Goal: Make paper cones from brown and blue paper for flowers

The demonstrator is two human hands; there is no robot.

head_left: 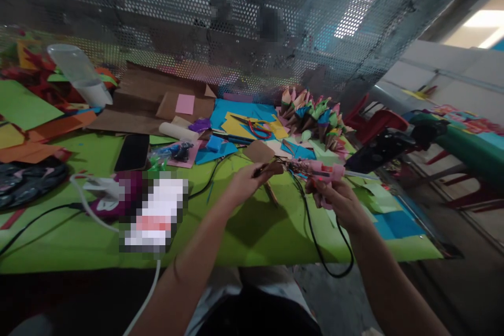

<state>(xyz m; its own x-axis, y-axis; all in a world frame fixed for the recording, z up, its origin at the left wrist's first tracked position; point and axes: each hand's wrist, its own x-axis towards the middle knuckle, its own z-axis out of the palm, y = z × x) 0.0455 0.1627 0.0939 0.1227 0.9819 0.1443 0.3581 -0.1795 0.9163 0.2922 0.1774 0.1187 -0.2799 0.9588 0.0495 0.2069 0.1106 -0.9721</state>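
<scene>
My right hand (342, 202) is wrapped round the handle of a pink hot glue gun (334, 172), whose glue stick (357, 175) juts out of the back. The gun's nozzle points left toward my left hand (244, 187). Between the fingers of that hand is a small piece of brown paper (272, 169); the nozzle end is close to it, and I cannot tell whether they touch. A rounded brown piece (259, 151) shows just beyond my left hand. The gun's black cord (311, 226) loops down over the table's front edge.
Paper flowers in brown cones (315, 113) stand at the back right. Red-handled scissors (258, 127) lie on yellow and blue paper. At left are a phone (133, 152), a blurred-out screen (157, 212), a purple power strip (132, 189) and a tilted plastic bottle (81, 73). A perforated metal panel (236, 21) rises behind.
</scene>
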